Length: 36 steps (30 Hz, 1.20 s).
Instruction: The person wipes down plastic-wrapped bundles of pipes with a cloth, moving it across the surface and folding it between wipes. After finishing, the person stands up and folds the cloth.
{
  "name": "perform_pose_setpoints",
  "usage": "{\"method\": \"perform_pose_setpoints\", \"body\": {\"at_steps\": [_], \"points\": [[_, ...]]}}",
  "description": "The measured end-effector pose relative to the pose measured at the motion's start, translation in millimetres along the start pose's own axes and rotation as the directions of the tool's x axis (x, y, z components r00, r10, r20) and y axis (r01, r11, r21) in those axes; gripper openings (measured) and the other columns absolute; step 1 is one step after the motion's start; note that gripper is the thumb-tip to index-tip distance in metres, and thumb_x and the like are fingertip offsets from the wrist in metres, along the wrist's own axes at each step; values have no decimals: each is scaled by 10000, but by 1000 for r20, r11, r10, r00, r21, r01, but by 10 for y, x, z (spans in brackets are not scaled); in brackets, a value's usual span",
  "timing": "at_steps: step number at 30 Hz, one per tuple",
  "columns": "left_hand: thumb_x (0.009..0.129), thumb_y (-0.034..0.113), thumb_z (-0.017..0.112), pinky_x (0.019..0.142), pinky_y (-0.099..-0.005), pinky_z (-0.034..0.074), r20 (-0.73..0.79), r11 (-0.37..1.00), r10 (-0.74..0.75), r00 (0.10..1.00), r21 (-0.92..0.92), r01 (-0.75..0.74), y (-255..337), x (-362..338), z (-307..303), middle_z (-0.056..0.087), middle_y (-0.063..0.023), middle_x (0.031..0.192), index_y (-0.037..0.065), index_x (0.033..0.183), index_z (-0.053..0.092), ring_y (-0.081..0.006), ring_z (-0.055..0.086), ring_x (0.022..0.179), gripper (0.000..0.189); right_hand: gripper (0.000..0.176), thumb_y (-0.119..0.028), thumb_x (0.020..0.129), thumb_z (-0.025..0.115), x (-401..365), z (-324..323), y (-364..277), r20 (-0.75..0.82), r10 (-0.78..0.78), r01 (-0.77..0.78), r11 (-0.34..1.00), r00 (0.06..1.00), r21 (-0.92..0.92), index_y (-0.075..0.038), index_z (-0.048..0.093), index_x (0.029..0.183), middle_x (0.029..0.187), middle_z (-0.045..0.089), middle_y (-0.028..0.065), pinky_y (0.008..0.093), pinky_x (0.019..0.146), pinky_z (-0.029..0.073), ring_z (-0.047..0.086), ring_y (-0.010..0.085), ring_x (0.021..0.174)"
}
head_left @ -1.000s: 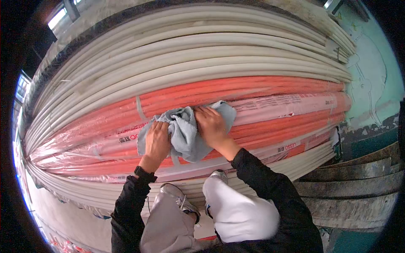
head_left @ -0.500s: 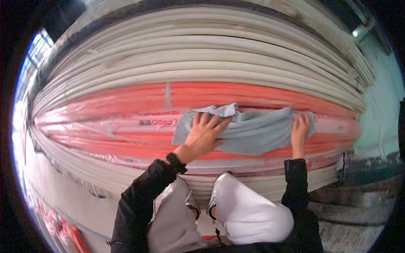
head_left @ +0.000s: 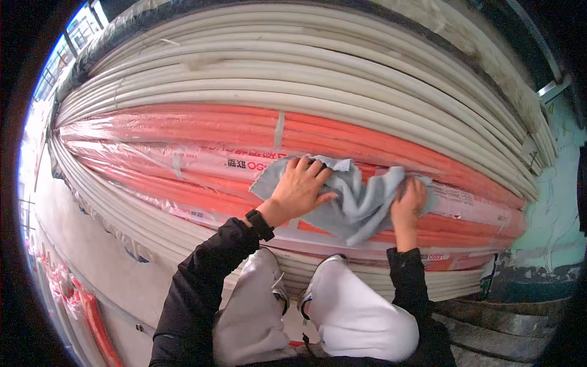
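Note:
A grey-blue cloth [head_left: 358, 202] lies bunched in folds over the red pipes [head_left: 214, 122], which are wrapped in clear plastic with printed labels. Flat on the cloth's left part rests my left hand [head_left: 298, 191], its fingers spread and a black band at the wrist. My right hand [head_left: 408, 205] has its fingers curled into the right end of the cloth, gripping it. Between the two hands the fabric stands up in creases.
Long cream pipes [head_left: 257, 67] lie beyond the red ones, and more run along the near side. My knees and shoes are below. Red plastic-wrapped items [head_left: 92, 318] lie at the lower left. A pale green wall [head_left: 562, 183] stands at the right.
My right hand has moved left toward my left hand, and the cloth between them has gone from stretched to bunched. The view has turned slightly.

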<state>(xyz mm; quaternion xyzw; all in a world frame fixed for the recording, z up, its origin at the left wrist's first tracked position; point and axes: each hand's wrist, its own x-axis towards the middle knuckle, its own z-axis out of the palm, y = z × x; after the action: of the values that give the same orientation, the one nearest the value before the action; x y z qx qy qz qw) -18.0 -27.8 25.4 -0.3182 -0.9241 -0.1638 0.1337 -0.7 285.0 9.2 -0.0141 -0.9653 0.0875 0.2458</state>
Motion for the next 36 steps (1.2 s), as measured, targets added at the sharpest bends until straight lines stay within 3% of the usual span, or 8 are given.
{"method": "perform_pose_setpoints", "body": {"at_steps": [7,13,17,22,27,30,33,36], "points": [[874,300,674,927,-474,448,-33,986,-162,986,28,163,-352,-185,-104,553,-135,1102,38,1080,625,-349,517,1075,337,339,-138,823,659,45,98,-1114,76,-222,194,943,972,271,-6,646,1135,1193,628,167,494,1010,423,568,377,1135],[845,180,685,920,-486,464,-110,975,-223,969,-18,222,-474,-231,-130,553,-152,1093,38,1035,651,-380,509,1057,239,360,-88,807,638,25,168,-1176,51,-350,313,888,935,337,7,651,1154,1193,640,154,473,1012,430,574,354,1159],[848,148,684,916,-449,470,-183,985,-170,968,-75,158,-453,-225,-51,557,-125,1078,82,1120,702,-346,519,1029,281,385,-64,797,637,2,189,-993,12,-377,337,841,926,423,11,646,1174,1216,635,149,475,1016,425,571,355,1172],[785,12,652,976,-488,458,-126,958,-136,983,-269,98,-145,-119,-52,546,-156,1127,121,1228,703,-389,513,1084,459,398,-15,793,625,-99,79,-494,-38,-203,202,904,978,376,18,628,1190,1214,611,164,478,1029,414,547,388,1177],[764,45,623,994,-440,469,-110,954,81,991,-278,-109,-92,102,-4,539,-159,1207,113,1295,686,-372,508,1119,540,424,16,848,620,-209,130,426,-177,37,1,977,984,212,23,595,1271,1293,574,196,449,1074,398,529,398,1230],[809,85,595,1013,-406,471,-218,968,124,968,-186,-166,-59,296,-135,520,-162,1274,93,1311,664,-378,496,1194,507,452,8,845,653,-56,242,590,-363,284,-101,888,888,448,20,589,1292,1336,545,219,456,1070,406,516,394,1257],[834,105,587,1053,-418,468,-289,994,54,956,-79,-80,-240,427,-225,504,-177,1281,46,1308,638,-378,477,1251,480,505,21,849,643,184,-52,253,-464,248,-112,947,850,300,33,546,1345,1369,502,266,491,1110,368,479,433,1302],[783,110,573,1021,-418,479,-387,997,44,921,75,-16,-563,350,-180,531,-174,1148,-43,1097,653,-353,517,1172,358,677,56,799,647,353,242,-69,-146,-18,23,999,989,38,16,455,1447,1455,401,277,501,1170,289,362,453,1392]]}}
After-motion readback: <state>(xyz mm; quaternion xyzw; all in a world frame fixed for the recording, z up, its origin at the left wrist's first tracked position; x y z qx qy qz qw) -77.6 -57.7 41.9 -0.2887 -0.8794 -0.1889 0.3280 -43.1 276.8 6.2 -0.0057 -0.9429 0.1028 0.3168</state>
